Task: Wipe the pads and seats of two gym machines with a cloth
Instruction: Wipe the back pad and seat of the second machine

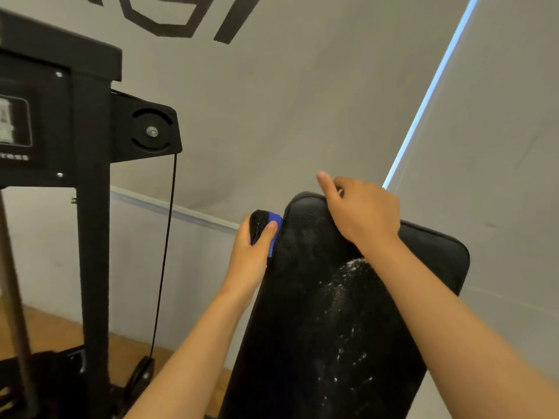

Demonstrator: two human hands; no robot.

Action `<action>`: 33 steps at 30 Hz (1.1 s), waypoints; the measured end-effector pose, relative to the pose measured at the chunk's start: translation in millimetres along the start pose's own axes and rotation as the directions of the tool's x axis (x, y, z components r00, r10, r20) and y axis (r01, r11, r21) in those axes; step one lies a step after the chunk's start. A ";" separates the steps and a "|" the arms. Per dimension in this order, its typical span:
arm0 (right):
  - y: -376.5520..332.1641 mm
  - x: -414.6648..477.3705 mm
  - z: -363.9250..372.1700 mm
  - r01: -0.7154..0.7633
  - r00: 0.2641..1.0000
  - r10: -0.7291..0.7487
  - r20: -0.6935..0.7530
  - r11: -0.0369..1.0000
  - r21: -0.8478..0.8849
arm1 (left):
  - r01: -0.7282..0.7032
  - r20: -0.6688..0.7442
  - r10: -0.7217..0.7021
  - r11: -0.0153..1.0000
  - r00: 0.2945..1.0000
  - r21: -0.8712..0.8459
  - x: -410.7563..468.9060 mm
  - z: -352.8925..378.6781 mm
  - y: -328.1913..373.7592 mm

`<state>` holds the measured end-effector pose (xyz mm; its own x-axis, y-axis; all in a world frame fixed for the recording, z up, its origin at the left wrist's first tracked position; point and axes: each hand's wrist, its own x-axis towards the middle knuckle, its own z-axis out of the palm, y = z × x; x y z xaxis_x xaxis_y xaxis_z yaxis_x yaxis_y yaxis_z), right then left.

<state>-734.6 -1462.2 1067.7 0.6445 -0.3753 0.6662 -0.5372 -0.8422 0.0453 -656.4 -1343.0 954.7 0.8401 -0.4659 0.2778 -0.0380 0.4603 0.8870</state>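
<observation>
White specks are showing on the black back pad [326,313] of a gym machine, scattered down its middle from just below the right wrist toward the bottom of the view. The pad is standing tilted, its rounded top edge near the centre of the frame. The left hand [251,255] is gripping a folded cloth [267,226], dark with a blue side, its fingers curled around the bundle and the thumb pressing across the front; the cloth is touching the upper left edge of the pad. The right hand [360,210] is resting over the top of the pad, its fingers bent loosely and the index finger sticking up past the rim, grasping nothing that can be seen. Both forearms are reaching up from the bottom of the picture. To the left, a black machine frame [90,207] is standing apart from the pad, with a pulley housing [149,130] and a thin cable [168,237] hanging down from it. A grey wall [272,116] with dark lettering is filling the background.
</observation>
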 end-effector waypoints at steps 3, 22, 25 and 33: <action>-1.3 -6.4 1.4 0.015 1.000 -0.016 -0.016 0.999 -0.049 | 0.097 -0.014 -0.097 0.995 0.995 0.022 -23.9 -13.7 -28.0; -68.9 -115.0 78.5 0.155 0.946 -0.179 -0.269 0.982 -0.108 | 0.115 0.079 -0.108 0.989 0.991 -0.091 -31.1 -34.2 -55.8; -67.3 -114.1 82.7 0.169 0.932 -0.190 -0.308 0.981 -0.092 | 0.151 0.051 -0.147 0.985 0.988 -0.087 -48.2 -44.5 -70.7; -69.4 -114.6 84.3 0.178 0.933 -0.189 -0.305 0.982 -0.065 | 0.166 0.068 -0.159 0.980 0.985 -0.111 -55.1 -50.9 -72.0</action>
<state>-725.3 -1393.3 925.4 0.5373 -0.0729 0.8402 -0.4482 -0.8686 0.2112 -672.4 -1312.0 856.8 0.7967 -0.5835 0.1573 0.1624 0.4574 0.8743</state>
